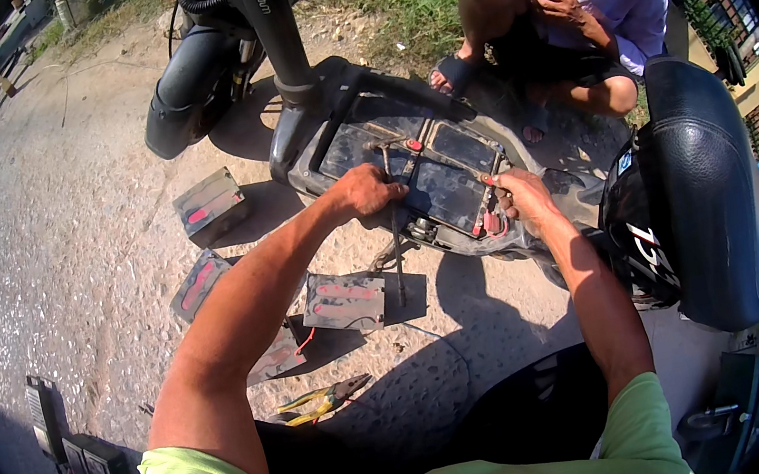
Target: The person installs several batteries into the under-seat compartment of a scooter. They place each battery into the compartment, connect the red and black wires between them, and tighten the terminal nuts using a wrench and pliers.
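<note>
My left hand [366, 191] is closed round a long, thin metal wrench [400, 268] with a short bent end at the top. The wrench lies across the near edge of the scooter's open floor compartment [306, 155], its long end reaching out over the ground. Several dark, dusty batteries [451, 194] fill the compartment, with wires and red-capped terminals on top. At the right side of them, my right hand [526, 198] has its fingers drawn together by a red terminal [487, 179]. Whatever those fingers hold is too small to make out.
Loose grey batteries with pink-red marks [345, 301] [209, 205] lie on the ground to the left. Yellow-handled pliers [324, 401] are near my legs. A black seat [714, 193] stands at right. Another person [553, 22] crouches across the scooter. A black charger-like box [99, 471] sits lower left.
</note>
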